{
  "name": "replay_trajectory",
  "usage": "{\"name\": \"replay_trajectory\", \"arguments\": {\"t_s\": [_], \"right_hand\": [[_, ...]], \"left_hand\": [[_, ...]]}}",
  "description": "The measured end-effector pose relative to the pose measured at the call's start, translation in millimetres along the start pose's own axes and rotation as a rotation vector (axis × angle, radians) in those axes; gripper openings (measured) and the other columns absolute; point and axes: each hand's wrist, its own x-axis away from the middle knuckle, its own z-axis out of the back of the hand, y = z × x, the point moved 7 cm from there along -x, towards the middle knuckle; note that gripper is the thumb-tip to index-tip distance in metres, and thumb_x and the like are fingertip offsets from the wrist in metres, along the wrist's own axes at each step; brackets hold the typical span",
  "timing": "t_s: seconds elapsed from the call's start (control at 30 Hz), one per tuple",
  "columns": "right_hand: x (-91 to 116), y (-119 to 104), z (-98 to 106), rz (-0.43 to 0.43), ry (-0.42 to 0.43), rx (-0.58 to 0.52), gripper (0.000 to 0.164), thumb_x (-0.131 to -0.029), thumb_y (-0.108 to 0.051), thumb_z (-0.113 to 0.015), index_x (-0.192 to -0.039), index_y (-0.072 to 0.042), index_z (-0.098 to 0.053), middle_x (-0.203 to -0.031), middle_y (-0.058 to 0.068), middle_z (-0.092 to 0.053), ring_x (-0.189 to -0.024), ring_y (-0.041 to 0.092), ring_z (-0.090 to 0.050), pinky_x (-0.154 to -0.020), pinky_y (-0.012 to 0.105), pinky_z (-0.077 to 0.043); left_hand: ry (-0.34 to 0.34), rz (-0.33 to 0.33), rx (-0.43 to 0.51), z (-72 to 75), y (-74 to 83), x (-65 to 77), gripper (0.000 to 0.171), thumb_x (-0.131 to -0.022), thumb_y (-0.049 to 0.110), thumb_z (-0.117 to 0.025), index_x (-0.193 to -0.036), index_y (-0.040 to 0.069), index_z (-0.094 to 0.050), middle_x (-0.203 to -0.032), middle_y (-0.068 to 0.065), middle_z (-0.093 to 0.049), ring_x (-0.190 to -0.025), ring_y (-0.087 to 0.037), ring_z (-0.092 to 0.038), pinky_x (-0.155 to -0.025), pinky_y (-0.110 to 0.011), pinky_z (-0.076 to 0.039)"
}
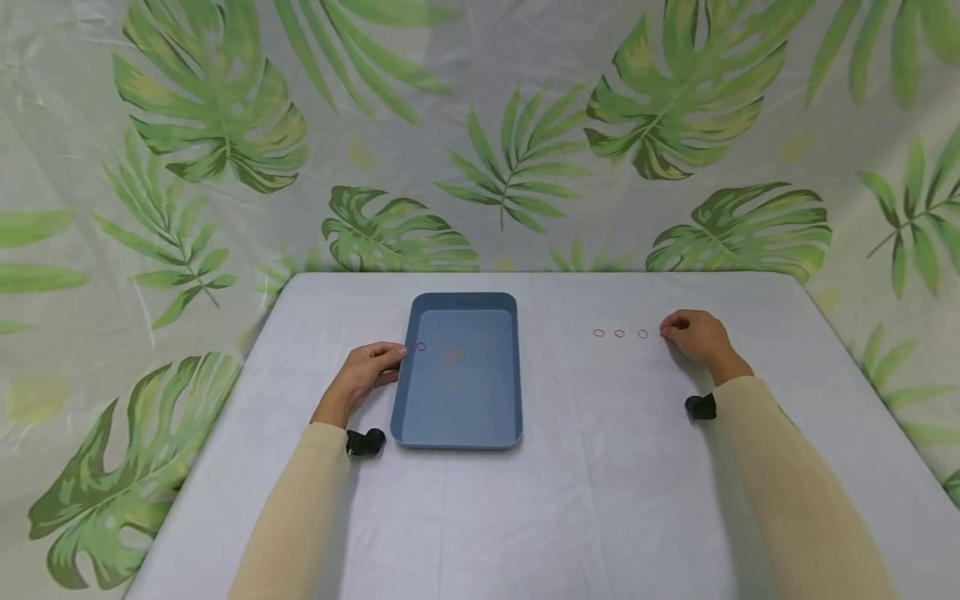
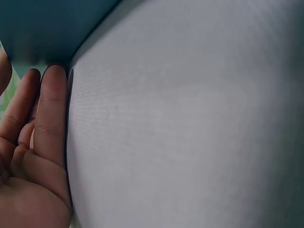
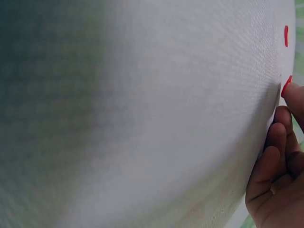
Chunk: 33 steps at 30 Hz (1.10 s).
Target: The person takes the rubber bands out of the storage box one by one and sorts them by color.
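Observation:
A blue rectangular tray (image 1: 457, 429) lies on the table, with one small red rubber band (image 1: 421, 347) and several thin orange pieces (image 1: 452, 356) in it. My left hand (image 1: 365, 371) rests against the tray's left side; its lower fingers (image 2: 50, 114) look straight and lie beside the tray wall. Over on the right, my right hand (image 1: 697, 337) pinches a red rubber band (image 3: 286, 87) at its thumb tip, low over the cloth. Left of that hand, three red rubber bands (image 1: 619, 333) lie in a row. My right index finger is mostly hidden in the right wrist view.
A white cloth (image 1: 555, 500) covers the table. Behind it and along both sides hangs a leaf-print sheet (image 1: 510, 167). Each wrist carries a small black camera, one on the left (image 1: 366, 442) and one on the right (image 1: 701, 407).

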Motion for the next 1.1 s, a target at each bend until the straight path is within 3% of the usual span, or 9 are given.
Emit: {"name": "replay_trajectory", "arguments": {"t_s": [0.33, 0.8, 1.1], "right_hand": [[0, 1, -1, -0.004, -0.012, 0.002, 0.023, -0.1, -0.019, -0.053, -0.107, -0.001, -0.064, -0.109, 0.023, -0.061, -0.101, 0.036, -0.051, -0.086, 0.049, -0.045], [-2, -10, 7, -0.047, -0.039, -0.066, 0.031, -0.103, -0.024, -0.047, -0.12, -0.002, -0.06, -0.123, 0.023, -0.058, -0.104, 0.035, -0.052, -0.082, 0.041, -0.047], [2, -40, 17, 0.058, -0.026, -0.085, 0.037, -0.105, -0.029, -0.046, -0.124, -0.001, -0.06, -0.126, 0.023, -0.059, -0.113, 0.037, -0.053, -0.082, 0.042, -0.049]], "left_hand": [[-0.001, 0.005, -0.001, 0.0, -1.7, -0.3, 0.043, -0.097, 0.024, -0.065, -0.131, -0.002, -0.059, -0.103, 0.006, -0.066, -0.092, -0.002, -0.063, -0.082, -0.018, -0.059], [-0.01, 0.009, -0.024, 0.5, -0.4, -1.7, 0.046, -0.097, 0.028, -0.066, -0.133, 0.001, -0.059, -0.121, -0.004, -0.062, -0.1, -0.006, -0.062, -0.087, -0.02, -0.059], [-0.012, 0.007, -0.028, -0.5, -2.2, -0.2, 0.045, -0.098, 0.027, -0.065, -0.133, 0.0, -0.059, -0.121, -0.004, -0.062, -0.1, -0.006, -0.061, -0.087, -0.02, -0.058]]}}
